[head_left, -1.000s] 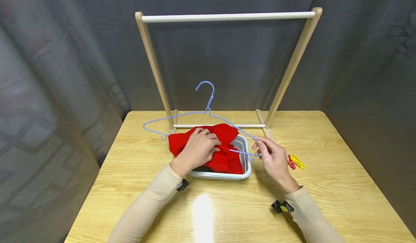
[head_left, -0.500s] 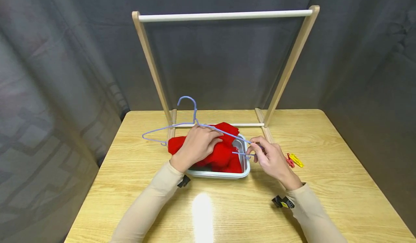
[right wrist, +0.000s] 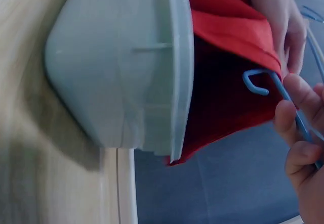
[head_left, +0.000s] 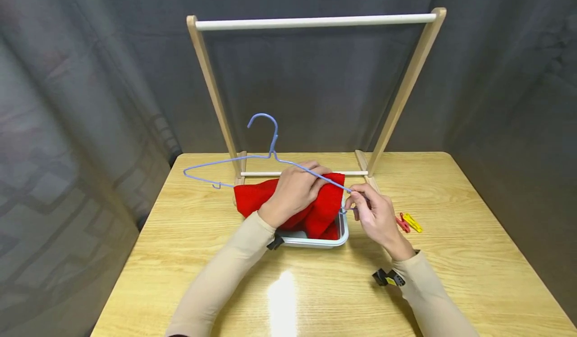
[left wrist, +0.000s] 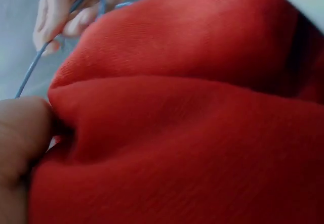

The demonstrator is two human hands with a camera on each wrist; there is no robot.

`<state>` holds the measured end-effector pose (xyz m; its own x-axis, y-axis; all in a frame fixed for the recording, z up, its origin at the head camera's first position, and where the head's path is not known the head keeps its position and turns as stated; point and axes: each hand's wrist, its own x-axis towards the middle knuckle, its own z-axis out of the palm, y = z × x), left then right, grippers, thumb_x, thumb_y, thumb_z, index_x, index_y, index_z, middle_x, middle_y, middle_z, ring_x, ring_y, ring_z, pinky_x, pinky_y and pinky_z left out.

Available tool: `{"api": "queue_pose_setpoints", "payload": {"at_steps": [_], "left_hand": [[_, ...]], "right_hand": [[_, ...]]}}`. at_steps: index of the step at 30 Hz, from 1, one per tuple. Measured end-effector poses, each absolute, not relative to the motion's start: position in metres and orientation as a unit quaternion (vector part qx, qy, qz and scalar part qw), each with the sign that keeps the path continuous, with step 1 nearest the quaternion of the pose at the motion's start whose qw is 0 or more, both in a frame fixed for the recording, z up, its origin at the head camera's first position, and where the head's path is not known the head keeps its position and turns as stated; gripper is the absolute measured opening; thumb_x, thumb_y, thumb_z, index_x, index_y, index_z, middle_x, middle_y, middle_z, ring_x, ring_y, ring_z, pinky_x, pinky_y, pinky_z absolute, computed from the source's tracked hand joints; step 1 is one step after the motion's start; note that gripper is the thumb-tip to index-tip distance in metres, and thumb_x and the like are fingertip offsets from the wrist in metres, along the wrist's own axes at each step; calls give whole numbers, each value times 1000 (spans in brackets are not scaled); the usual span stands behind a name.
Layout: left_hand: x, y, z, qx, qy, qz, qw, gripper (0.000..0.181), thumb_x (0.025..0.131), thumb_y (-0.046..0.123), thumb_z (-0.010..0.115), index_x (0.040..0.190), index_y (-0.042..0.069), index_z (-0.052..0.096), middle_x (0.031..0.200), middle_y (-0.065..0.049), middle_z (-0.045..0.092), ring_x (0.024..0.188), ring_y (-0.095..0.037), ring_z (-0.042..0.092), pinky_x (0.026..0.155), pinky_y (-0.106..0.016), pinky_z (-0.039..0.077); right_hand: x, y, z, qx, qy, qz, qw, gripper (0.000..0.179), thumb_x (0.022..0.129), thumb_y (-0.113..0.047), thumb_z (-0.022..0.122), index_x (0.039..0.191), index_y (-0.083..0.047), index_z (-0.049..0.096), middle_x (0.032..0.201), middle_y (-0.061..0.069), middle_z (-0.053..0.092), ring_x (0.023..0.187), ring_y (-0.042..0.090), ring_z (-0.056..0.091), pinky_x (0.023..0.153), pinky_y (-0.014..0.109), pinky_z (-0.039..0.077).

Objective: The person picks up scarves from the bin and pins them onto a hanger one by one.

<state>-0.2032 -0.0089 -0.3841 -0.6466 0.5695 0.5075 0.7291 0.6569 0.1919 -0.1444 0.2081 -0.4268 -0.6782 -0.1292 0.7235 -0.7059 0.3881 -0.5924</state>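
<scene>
My right hand (head_left: 375, 216) pinches the right end of a blue clothes hanger (head_left: 273, 144), whose hook points up. A red scarf (head_left: 331, 204) lies over the hanger's lower bar and hangs into a light grey plastic basin (head_left: 344, 233). My left hand (head_left: 295, 189) grips the scarf behind the hanger's right shoulder; its fingertips are partly hidden. In the left wrist view, my thumb (left wrist: 23, 138) presses against the folded scarf (left wrist: 167, 118). The right wrist view shows the hanger's small side hook (right wrist: 253, 82) beside the scarf's edge, with my fingers round the bar.
Behind the basin stands a wooden rack with a white top rail (head_left: 315, 22). A red clothespin (head_left: 403, 223) and a yellow clothespin (head_left: 412, 222) lie on the table to the right of my right hand. Grey curtains (head_left: 81, 141) surround the table.
My left hand has moved right, spreading the scarf rightward to the hanger's right end. The hanger dipped, then rose again, and has shifted left overall. My right hand keeps its pinch.
</scene>
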Motion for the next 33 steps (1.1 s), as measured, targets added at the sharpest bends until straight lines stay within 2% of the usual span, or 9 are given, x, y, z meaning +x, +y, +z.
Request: {"api": "queue_pose_setpoints", "payload": {"at_steps": [6, 10, 14, 17, 19, 22, 26, 30, 33], "left_hand": [[-202, -3, -386, -395, -897, -137, 144, 29, 104, 39, 69, 126, 22, 78, 119, 6, 79, 112, -16, 74, 97, -34, 59], [-196, -21, -383, -378, -891, -184, 169, 30, 103, 38, 71, 125, 20, 78, 124, 1, 77, 119, -20, 70, 106, -39, 55], [-189, -52, -380, -346, -871, -248, 243, 26, 99, 30, 76, 119, 15, 78, 119, -3, 75, 114, -25, 69, 102, -42, 56], [-185, -80, -382, -289, -859, -302, 296, 19, 95, 23, 77, 109, 11, 78, 109, -6, 75, 104, -27, 70, 91, -42, 57], [-183, -96, -387, -234, -856, -344, 307, 14, 93, 21, 77, 101, 10, 76, 99, -7, 73, 93, -27, 69, 81, -41, 55], [-180, -115, -397, -142, -862, -407, 267, 17, 93, 24, 76, 98, 9, 69, 93, -8, 69, 86, -25, 65, 74, -37, 50], [-181, -132, -411, -71, -872, -461, 147, 31, 98, 32, 72, 117, 8, 66, 106, -10, 71, 96, -25, 66, 83, -34, 51], [-183, -140, -417, -106, -872, -476, 44, 40, 105, 32, 65, 135, 5, 66, 122, -14, 74, 111, -32, 70, 97, -45, 55], [-185, -141, -416, -142, -858, -493, 13, 33, 106, 30, 64, 127, 5, 71, 119, -13, 75, 113, -33, 70, 101, -48, 55]], "right_hand": [[-146, 204, -423, 239, -776, 505, 292, 18, 98, 17, 59, 102, 2, 69, 70, 11, 71, 42, 8, 51, 41, 18, 39], [-146, 207, -421, 217, -766, 537, 279, 15, 101, 14, 56, 103, 5, 68, 72, 15, 70, 41, 12, 51, 40, 19, 41], [-147, 213, -417, 206, -747, 570, 275, 13, 103, 14, 53, 104, 10, 65, 73, 14, 69, 40, 16, 50, 41, 20, 43], [-147, 217, -416, 202, -742, 578, 275, 11, 104, 13, 52, 105, 13, 63, 74, 4, 71, 40, 18, 49, 41, 20, 43], [-146, 220, -415, 200, -739, 581, 277, 11, 105, 13, 51, 105, 14, 63, 76, -3, 72, 40, 16, 49, 41, 20, 43], [-145, 224, -413, 195, -729, 596, 275, 12, 105, 12, 50, 104, 17, 61, 77, -6, 72, 41, 15, 50, 41, 21, 43], [-143, 228, -410, 180, -714, 621, 268, 15, 107, 8, 50, 104, 20, 59, 76, -5, 72, 42, 15, 50, 41, 22, 42], [-143, 232, -404, 165, -693, 649, 266, 18, 108, 4, 51, 104, 19, 59, 74, -3, 71, 43, 13, 50, 41, 20, 42], [-143, 235, -399, 165, -675, 668, 266, 17, 108, 3, 52, 104, 17, 60, 73, -1, 71, 43, 12, 50, 42, 20, 42]]}}
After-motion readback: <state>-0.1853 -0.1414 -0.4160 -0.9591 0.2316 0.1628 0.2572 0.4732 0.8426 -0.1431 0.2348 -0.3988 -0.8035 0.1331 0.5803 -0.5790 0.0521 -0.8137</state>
